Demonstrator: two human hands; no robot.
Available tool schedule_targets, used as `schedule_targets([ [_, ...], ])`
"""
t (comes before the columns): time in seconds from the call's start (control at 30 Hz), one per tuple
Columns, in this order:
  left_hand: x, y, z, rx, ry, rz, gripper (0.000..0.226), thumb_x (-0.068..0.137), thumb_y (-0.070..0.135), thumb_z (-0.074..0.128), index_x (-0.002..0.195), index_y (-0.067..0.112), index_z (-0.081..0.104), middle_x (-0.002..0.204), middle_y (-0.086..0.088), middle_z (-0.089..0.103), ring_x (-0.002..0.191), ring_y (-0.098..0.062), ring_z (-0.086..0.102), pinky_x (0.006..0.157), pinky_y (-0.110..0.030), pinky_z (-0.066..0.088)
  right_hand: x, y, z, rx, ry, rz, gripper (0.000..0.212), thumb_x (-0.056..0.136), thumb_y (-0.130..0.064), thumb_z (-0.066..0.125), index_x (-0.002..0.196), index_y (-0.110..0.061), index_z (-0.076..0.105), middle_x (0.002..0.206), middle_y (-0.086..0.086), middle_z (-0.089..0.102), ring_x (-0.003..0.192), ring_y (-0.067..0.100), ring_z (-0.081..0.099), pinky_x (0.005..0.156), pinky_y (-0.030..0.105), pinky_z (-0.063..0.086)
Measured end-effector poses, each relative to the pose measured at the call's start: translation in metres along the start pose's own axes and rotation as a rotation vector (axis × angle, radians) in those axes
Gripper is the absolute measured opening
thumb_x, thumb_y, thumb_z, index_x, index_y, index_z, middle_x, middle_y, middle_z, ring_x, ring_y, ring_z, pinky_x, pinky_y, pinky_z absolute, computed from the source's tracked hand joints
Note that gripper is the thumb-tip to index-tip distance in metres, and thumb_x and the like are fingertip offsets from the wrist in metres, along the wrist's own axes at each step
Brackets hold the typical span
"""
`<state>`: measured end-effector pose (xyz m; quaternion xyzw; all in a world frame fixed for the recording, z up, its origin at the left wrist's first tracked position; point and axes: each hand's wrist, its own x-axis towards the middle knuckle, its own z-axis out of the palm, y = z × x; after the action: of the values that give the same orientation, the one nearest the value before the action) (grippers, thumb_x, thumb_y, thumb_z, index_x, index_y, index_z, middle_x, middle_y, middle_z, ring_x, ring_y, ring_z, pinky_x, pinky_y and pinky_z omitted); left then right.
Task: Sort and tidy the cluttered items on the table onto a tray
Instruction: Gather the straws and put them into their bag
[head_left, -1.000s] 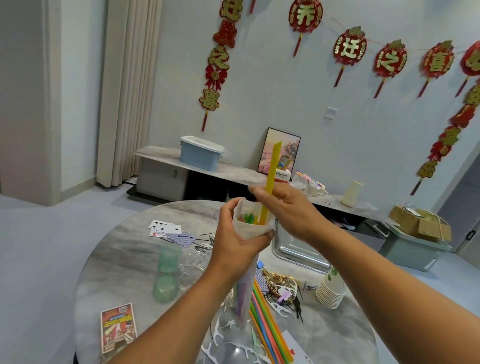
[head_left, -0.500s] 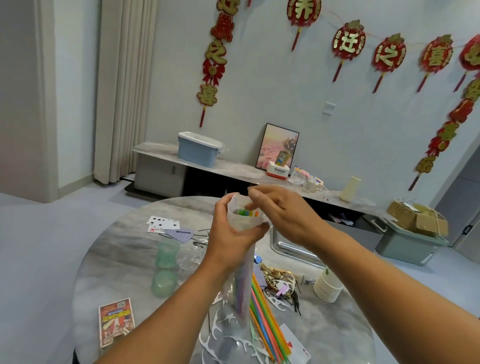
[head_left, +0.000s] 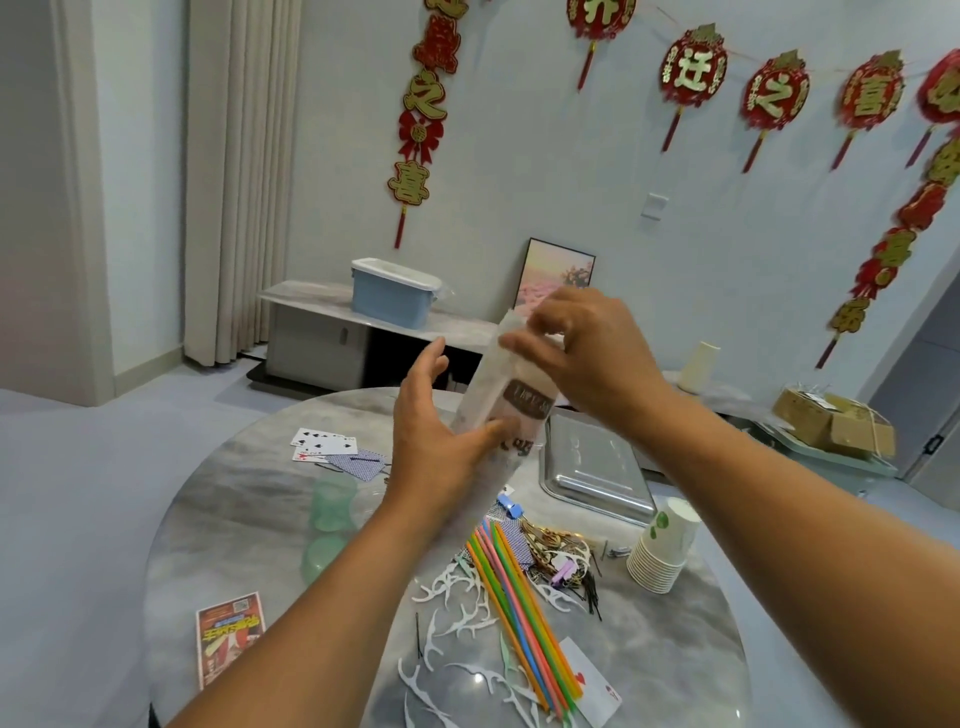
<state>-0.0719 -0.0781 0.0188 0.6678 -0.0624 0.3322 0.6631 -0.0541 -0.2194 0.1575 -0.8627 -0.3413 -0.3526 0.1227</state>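
Up close, one translucent straw bag (head_left: 498, 395) is pinched at its top by the right hand (head_left: 582, 358); the left hand (head_left: 431, 436), fingers straight, steadies it. Its contents are hard to make out.

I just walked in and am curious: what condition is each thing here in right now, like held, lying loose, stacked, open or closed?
Straw bag: held up above the table, tilted.
Right hand: pinches the bag's top.
Left hand: supports the bag's lower part, fingers straight.
Coloured straws: lying loose on the table.
Metal tray: flat on the table; what shows of it is bare.
Paper cups: stacked, lying on their side.
Blue box: lid on.
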Motion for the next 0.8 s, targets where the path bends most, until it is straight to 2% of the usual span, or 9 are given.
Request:
schedule_targets([
  [0.17,0.003,-0.008,-0.001,0.306,0.189,-0.027,0.08,0.077,0.029,0.085,0.144,0.032,0.041,0.143,0.005,0.04,0.133,-0.015,0.034,0.108,-0.038,0.035,0.016,0.015,0.0,0.115,0.15,0.478,0.044,0.096,-0.05,0.059,0.07,-0.016,0.049,0.079,0.003,0.063,0.075,0.029,0.058,0.067,0.042,0.048],
  [0.27,-0.002,-0.009,0.001,0.326,0.326,-0.051,0.046,0.08,0.038,0.081,0.113,0.023,0.054,0.12,0.002,0.05,0.114,-0.022,0.047,0.092,-0.034,0.043,0.017,0.026,0.007,0.25,0.257,0.763,0.04,0.095,-0.051,0.055,0.073,-0.018,0.052,0.081,0.004,0.064,0.08,0.029,0.064,0.076,0.048,0.055],
  [0.37,-0.005,-0.004,0.007,-0.074,0.192,-0.438,0.05,0.081,0.062,0.07,0.095,0.017,0.057,0.098,-0.001,0.063,0.087,-0.02,0.06,0.075,-0.029,0.049,0.008,0.036,0.02,0.419,0.333,1.02,0.038,0.097,-0.043,0.057,0.077,-0.012,0.057,0.075,0.004,0.059,0.079,0.03,0.059,0.074,0.04,0.048],
  [0.43,-0.003,-0.004,0.01,-0.439,0.038,-0.76,0.069,0.072,0.071,0.068,0.106,0.012,0.059,0.104,-0.008,0.064,0.093,-0.022,0.061,0.095,-0.04,0.053,0.0,0.037,0.035,0.631,0.323,1.215,0.033,0.099,-0.039,0.057,0.094,-0.007,0.062,0.088,0.007,0.06,0.088,0.03,0.058,0.08,0.04,0.048],
  [0.47,-0.002,-0.004,0.011,-0.64,-0.015,-0.848,0.082,0.072,0.07,0.069,0.126,0.01,0.055,0.118,-0.013,0.063,0.108,-0.025,0.061,0.106,-0.045,0.048,-0.005,0.032,0.042,0.768,0.29,1.319,0.03,0.1,-0.038,0.058,0.103,-0.008,0.06,0.092,0.007,0.059,0.09,0.03,0.059,0.085,0.041,0.051],
  [0.53,0.0,-0.009,0.01,-0.996,-0.024,-0.846,0.096,0.074,0.064,0.072,0.146,0.009,0.04,0.136,-0.021,0.058,0.128,-0.033,0.055,0.113,-0.052,0.04,-0.016,0.018,0.055,0.993,0.193,1.485,0.033,0.1,-0.036,0.06,0.119,-0.009,0.059,0.096,0.007,0.06,0.083,0.025,0.06,0.081,0.037,0.056],
  [0.57,0.002,-0.012,0.009,-1.116,-0.003,-0.792,0.095,0.074,0.061,0.074,0.145,0.007,0.042,0.132,-0.022,0.062,0.125,-0.036,0.059,0.112,-0.055,0.041,-0.022,0.01,0.061,1.074,0.149,1.55,0.033,0.1,-0.035,0.062,0.119,-0.008,0.06,0.099,0.007,0.063,0.075,0.021,0.059,0.067,0.034,0.059],
  [0.63,0.01,-0.016,0.002,-1.25,0.015,-0.682,0.085,0.071,0.059,0.075,0.137,0.01,0.053,0.121,-0.021,0.07,0.113,-0.04,0.066,0.105,-0.061,0.045,-0.032,-0.004,0.069,1.2,0.022,1.644,0.03,0.1,-0.038,0.063,0.108,-0.009,0.062,0.09,0.006,0.064,0.056,0.013,0.05,0.035,0.019,0.04],
  [0.8,0.019,-0.029,-0.013,-1.339,0.013,-0.588,0.064,0.072,0.06,0.074,0.12,0.018,0.067,0.112,-0.013,0.071,0.101,-0.032,0.071,0.091,-0.053,0.055,-0.032,-0.028,0.073,1.514,-0.156,1.662,0.019,0.105,-0.026,0.057,0.102,-0.006,0.059,0.098,0.008,0.067,0.042,0.009,0.052,0.03,0.01,0.029],
])
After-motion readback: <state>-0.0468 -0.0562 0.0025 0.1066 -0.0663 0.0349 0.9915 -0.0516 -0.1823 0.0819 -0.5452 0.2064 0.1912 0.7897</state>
